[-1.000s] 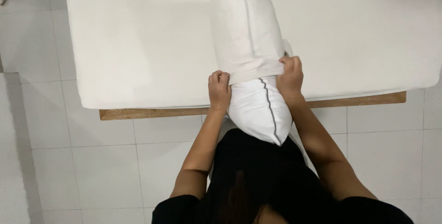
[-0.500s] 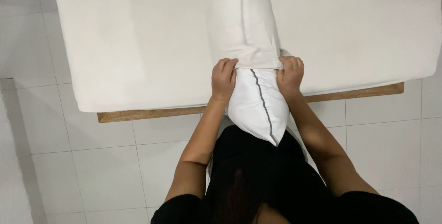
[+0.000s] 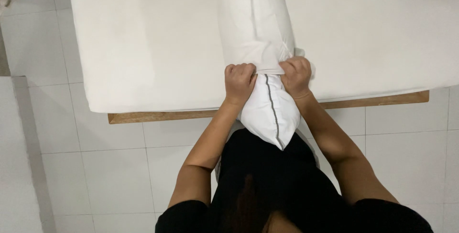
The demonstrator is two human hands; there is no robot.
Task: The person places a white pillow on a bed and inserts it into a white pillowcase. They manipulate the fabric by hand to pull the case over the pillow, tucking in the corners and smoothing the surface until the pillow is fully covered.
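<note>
A white pillow (image 3: 268, 113) with a thin grey seam line lies lengthwise over the near edge of a white mattress (image 3: 143, 46), its near end hanging toward my body. A white pillowcase (image 3: 253, 17) covers its far part, bunched at the mattress edge. My left hand (image 3: 239, 81) grips the bunched pillowcase edge on the left of the pillow. My right hand (image 3: 296, 74) grips the same edge on the right. Both fists are closed on the cloth.
The mattress rests on a wooden bed frame (image 3: 158, 116) whose front edge shows below it. White floor tiles (image 3: 95, 166) lie between the bed and me. A pale wall or panel (image 3: 19, 166) stands at the left.
Both hands have moved away from my body along the pillow, drawing the pillowcase edge with them. The view has shifted slightly.
</note>
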